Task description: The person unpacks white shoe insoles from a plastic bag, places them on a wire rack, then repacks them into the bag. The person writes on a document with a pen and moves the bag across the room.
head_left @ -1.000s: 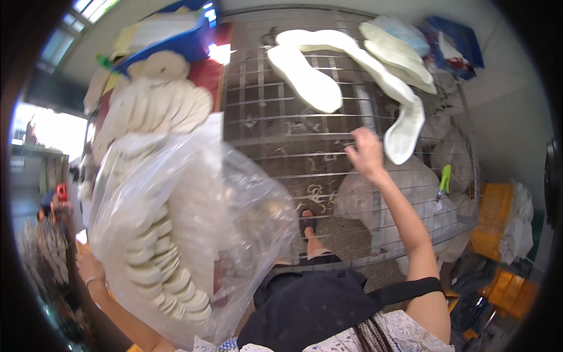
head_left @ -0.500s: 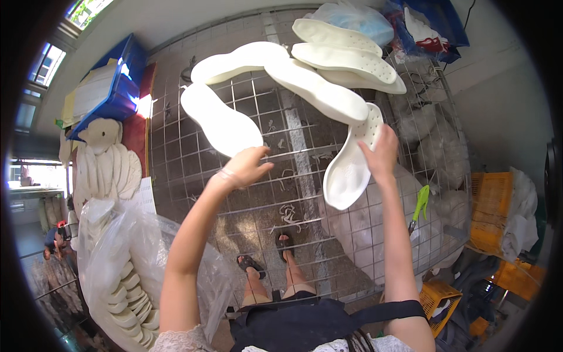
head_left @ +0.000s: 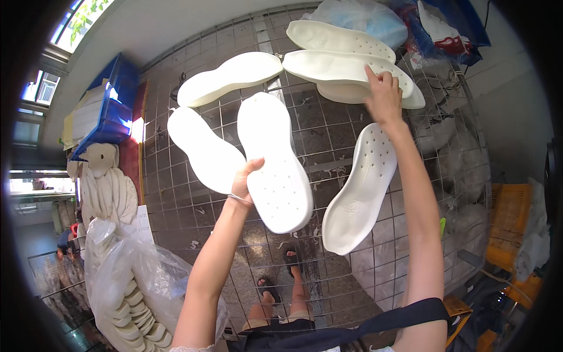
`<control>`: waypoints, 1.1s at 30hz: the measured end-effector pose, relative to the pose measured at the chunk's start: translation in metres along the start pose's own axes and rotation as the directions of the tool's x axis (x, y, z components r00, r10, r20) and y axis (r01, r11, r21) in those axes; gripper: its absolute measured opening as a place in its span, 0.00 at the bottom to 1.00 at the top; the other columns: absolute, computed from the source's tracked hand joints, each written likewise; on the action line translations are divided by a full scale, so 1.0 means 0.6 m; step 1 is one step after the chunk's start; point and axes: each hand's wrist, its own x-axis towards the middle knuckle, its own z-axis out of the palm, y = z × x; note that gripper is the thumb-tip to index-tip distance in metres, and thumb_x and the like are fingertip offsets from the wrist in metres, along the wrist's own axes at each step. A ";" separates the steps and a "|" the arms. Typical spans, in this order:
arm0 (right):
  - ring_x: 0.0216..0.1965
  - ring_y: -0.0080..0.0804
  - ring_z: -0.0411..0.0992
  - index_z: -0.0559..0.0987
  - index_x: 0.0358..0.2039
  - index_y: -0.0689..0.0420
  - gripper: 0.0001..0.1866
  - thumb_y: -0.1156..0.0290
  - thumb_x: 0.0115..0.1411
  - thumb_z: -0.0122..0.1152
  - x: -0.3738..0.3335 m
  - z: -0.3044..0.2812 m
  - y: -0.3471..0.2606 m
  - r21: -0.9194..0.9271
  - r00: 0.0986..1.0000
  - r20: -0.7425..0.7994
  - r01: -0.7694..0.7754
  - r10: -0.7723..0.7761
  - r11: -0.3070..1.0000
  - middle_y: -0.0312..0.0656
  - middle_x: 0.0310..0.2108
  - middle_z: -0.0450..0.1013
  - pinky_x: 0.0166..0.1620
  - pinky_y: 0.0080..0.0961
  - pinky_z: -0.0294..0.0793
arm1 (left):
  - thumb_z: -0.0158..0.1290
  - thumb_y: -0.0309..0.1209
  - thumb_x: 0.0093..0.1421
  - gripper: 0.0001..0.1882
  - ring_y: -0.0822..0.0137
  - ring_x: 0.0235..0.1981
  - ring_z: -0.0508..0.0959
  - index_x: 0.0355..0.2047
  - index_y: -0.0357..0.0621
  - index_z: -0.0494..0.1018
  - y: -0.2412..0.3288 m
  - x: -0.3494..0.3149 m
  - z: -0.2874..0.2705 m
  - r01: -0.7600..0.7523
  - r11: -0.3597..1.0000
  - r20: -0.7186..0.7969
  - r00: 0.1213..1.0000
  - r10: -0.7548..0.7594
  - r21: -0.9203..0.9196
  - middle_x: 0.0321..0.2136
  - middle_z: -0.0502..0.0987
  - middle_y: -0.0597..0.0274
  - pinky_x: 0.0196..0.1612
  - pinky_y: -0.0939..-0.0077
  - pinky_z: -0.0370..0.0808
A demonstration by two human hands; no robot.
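Note:
My left hand [head_left: 245,182] is closed on the near left edge of a white foam insole [head_left: 272,164], thumb on top. This insole has small holes at its near end. Beside it, a plain white insole [head_left: 205,149] lies on the wire grid, partly covered by my left hand. Over the stacked insoles [head_left: 340,64] at the far right, my right hand [head_left: 384,97] has its fingers apart, at the holed end of one insole. Between the hands and nearer me lies another holed insole [head_left: 360,188], untouched. A further insole [head_left: 229,76] rests at the far left.
Wire grid [head_left: 316,135] spans the work area above the floor. At left stand a blue bin [head_left: 114,105] and a clear bag [head_left: 135,258] of white pieces. Far right holds another blue bin [head_left: 469,29] and a plastic bag [head_left: 363,20]. An orange crate [head_left: 507,223] stands at right.
My left hand has taken up the insole that lay diagonally in the middle. My right hand has let go of the right insole, which now lies lower, and moved to the far stack.

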 end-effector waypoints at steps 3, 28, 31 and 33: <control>0.41 0.47 0.69 0.73 0.50 0.59 0.26 0.68 0.50 0.64 0.005 -0.011 -0.008 0.252 0.977 -0.036 0.214 -0.212 0.944 0.52 0.41 0.67 0.46 0.36 0.69 | 0.48 0.29 0.61 0.19 0.59 0.47 0.75 0.48 0.29 0.63 -0.032 0.021 -0.006 -0.160 0.951 -0.199 0.956 0.216 0.265 0.47 0.72 0.49 0.50 0.66 0.76; 0.41 0.38 0.74 0.78 0.38 0.62 0.19 0.69 0.45 0.68 0.111 0.068 -0.133 0.648 0.871 0.166 0.257 -0.462 0.717 0.44 0.38 0.76 0.48 0.28 0.72 | 0.52 0.47 0.52 0.41 0.54 0.49 0.73 0.61 0.37 0.53 -0.074 -0.215 -0.084 0.191 0.975 -0.238 0.958 -0.159 0.116 0.53 0.67 0.44 0.52 0.64 0.72; 0.54 0.44 0.66 0.71 0.48 0.58 0.31 0.67 0.43 0.71 0.155 0.213 -0.238 0.364 0.907 -0.087 0.413 -0.411 0.835 0.46 0.52 0.67 0.55 0.37 0.67 | 0.53 0.47 0.52 0.41 0.55 0.49 0.73 0.61 0.37 0.54 -0.096 -0.307 -0.117 0.103 0.995 -0.315 0.944 -0.097 0.001 0.53 0.67 0.44 0.52 0.64 0.72; 0.60 0.42 0.59 0.65 0.53 0.55 0.38 0.66 0.41 0.73 0.177 0.278 -0.290 0.169 0.890 -0.173 0.450 -0.423 0.877 0.45 0.57 0.62 0.60 0.42 0.59 | 0.53 0.47 0.52 0.42 0.55 0.49 0.73 0.61 0.37 0.54 -0.102 -0.363 -0.137 0.049 0.997 -0.382 0.922 -0.065 -0.052 0.53 0.67 0.45 0.52 0.64 0.72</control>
